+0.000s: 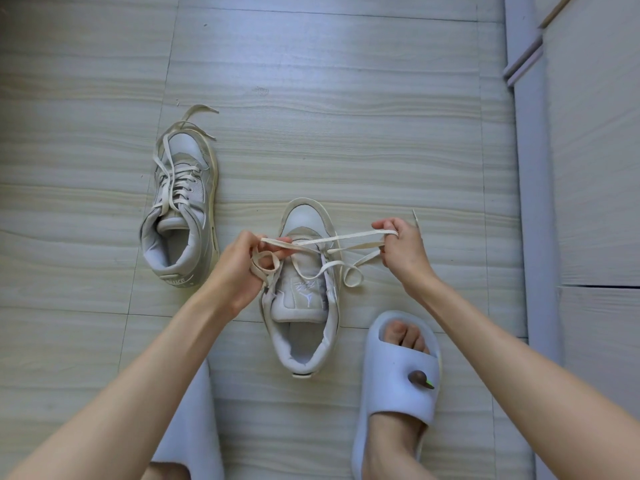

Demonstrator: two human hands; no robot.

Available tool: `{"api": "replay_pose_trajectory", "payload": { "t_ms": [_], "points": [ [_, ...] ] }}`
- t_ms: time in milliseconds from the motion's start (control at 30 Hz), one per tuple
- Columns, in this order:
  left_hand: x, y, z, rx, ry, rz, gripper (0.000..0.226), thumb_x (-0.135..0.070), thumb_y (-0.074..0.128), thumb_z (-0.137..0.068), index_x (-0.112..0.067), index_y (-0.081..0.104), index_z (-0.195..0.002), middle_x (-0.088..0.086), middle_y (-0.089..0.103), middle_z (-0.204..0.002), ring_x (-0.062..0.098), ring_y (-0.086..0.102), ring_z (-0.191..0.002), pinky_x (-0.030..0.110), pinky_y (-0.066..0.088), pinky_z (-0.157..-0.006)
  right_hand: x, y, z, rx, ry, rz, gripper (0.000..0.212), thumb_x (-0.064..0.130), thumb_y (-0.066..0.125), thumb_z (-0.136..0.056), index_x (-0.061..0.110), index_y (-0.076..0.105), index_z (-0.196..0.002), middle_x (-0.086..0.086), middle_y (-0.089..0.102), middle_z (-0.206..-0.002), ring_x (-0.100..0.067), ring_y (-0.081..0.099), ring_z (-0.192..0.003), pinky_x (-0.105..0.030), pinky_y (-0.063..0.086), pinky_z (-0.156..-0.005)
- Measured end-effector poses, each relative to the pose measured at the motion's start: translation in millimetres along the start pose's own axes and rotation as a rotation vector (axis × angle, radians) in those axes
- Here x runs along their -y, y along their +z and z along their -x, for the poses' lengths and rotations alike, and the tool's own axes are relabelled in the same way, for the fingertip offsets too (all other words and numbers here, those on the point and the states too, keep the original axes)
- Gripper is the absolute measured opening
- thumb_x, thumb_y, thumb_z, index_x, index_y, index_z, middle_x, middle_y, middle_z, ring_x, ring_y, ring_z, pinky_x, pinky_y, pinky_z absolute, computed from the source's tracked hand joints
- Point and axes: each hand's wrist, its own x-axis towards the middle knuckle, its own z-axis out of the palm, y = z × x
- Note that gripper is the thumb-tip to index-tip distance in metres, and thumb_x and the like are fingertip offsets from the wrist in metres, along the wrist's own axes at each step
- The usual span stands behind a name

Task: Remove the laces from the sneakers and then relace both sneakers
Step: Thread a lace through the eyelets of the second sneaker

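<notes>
Two pale sneakers lie on the tiled floor. The near sneaker [304,306] sits mid-floor, toe pointing away, its lace [346,237] pulled loose across the top. The left hand [242,268] curls round a loop of this lace; the right hand [401,247] pinches its other end. The far sneaker [183,216] lies toward the left edge, loosely laced. A slipper [398,386] stands near the right edge.

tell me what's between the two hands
In the head view, the lace stretches from left hand to right hand, over the near sneaker.
</notes>
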Motion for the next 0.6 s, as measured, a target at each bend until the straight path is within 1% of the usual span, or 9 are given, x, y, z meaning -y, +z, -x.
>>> {"api": "replay_pose_trajectory", "payload": {
  "t_ms": [67,133,200,267,367,433,500,533,600],
  "points": [
    [2,-1,0,-0.030,0.061,-0.137,0.026,-0.001,0.033,-0.088,0.002,0.054,-0.073,0.019,0.070,-0.080,0.022,0.069,-0.070,0.027,0.052,-0.077,0,1,1,0.037,0.038,-0.028,0.028,0.014,0.031,-0.101,0.018,0.057,-0.092,0.006,0.045,-0.064,-0.006,0.040,-0.053,-0.020,0.032,-0.050],
    [4,3,0,-0.067,0.155,-0.336,0.023,-0.001,0.035,-0.088,0.005,0.056,-0.084,0.020,0.068,-0.086,0.019,0.069,-0.077,0.030,0.049,-0.083,3,1,3,0.120,0.101,-0.145,0.031,0.008,0.031,-0.101,0.014,0.059,-0.089,0.003,0.038,-0.057,-0.004,0.034,-0.040,-0.018,0.029,-0.041],
    [2,10,1,-0.086,0.227,-0.469,0.017,-0.005,0.036,-0.092,0.000,0.053,-0.091,0.018,0.069,-0.087,0.015,0.068,-0.082,0.031,0.044,-0.080,5,-3,4,0.230,0.116,-0.219,0.031,0.002,0.034,-0.098,0.012,0.060,-0.085,0.002,0.031,-0.054,-0.003,0.028,-0.036,-0.016,0.026,-0.038],
    [1,15,1,-0.096,0.267,-0.683,0.012,-0.013,0.037,-0.095,-0.011,0.047,-0.088,0.004,0.071,-0.078,0.013,0.062,-0.075,0.028,0.041,-0.070,6,-6,6,0.338,0.078,-0.194,0.024,0.005,0.043,-0.097,0.010,0.064,-0.087,0.007,0.030,-0.050,-0.004,0.026,-0.037,-0.016,0.025,-0.039],
    [8,18,-1,-0.050,0.403,-1.167,0.015,-0.030,0.046,-0.095,-0.016,0.045,-0.094,-0.002,0.060,-0.070,0.016,0.051,-0.067,0.026,0.037,-0.059,10,-4,9,0.428,0.016,-0.098,0.012,0.011,0.061,-0.090,0.002,0.069,-0.093,0.016,0.036,-0.043,-0.003,0.028,-0.039,-0.014,0.025,-0.040],
    [13,17,-4,0.010,0.513,-1.396,0.016,-0.031,0.057,-0.091,-0.015,0.051,-0.093,-0.001,0.055,-0.071,0.017,0.051,-0.069,0.025,0.032,-0.058,14,2,11,0.436,-0.053,0.029,0.009,0.013,0.068,-0.085,0.010,0.072,-0.092,0.017,0.047,-0.043,0.001,0.038,-0.040,-0.011,0.030,-0.045],
    [17,16,-7,0.074,0.575,-1.556,0.011,-0.020,0.063,-0.087,-0.015,0.059,-0.096,-0.003,0.048,-0.080,0.020,0.054,-0.080,0.022,0.030,-0.066,18,10,12,0.417,-0.142,0.157,0.014,0.014,0.072,-0.081,0.019,0.073,-0.094,0.021,0.058,-0.056,0.007,0.051,-0.055,-0.007,0.037,-0.057],
    [19,14,-9,0.078,0.597,-1.607,0.013,-0.016,0.063,-0.085,-0.014,0.062,-0.099,-0.004,0.045,-0.083,0.022,0.054,-0.085,0.022,0.030,-0.068,19,14,13,0.401,-0.189,0.216,0.017,0.015,0.072,-0.080,0.019,0.073,-0.096,0.019,0.061,-0.064,0.007,0.053,-0.063,-0.007,0.037,-0.061],
    [24,14,-11,0.043,0.649,-1.664,0.018,-0.016,0.062,-0.085,-0.016,0.064,-0.103,-0.004,0.043,-0.086,0.023,0.053,-0.089,0.025,0.030,-0.068,22,19,15,0.355,-0.334,0.373,0.014,0.015,0.069,-0.083,0.014,0.074,-0.096,0.005,0.066,-0.073,-0.007,0.054,-0.069,-0.013,0.037,-0.062]
  ]
}}
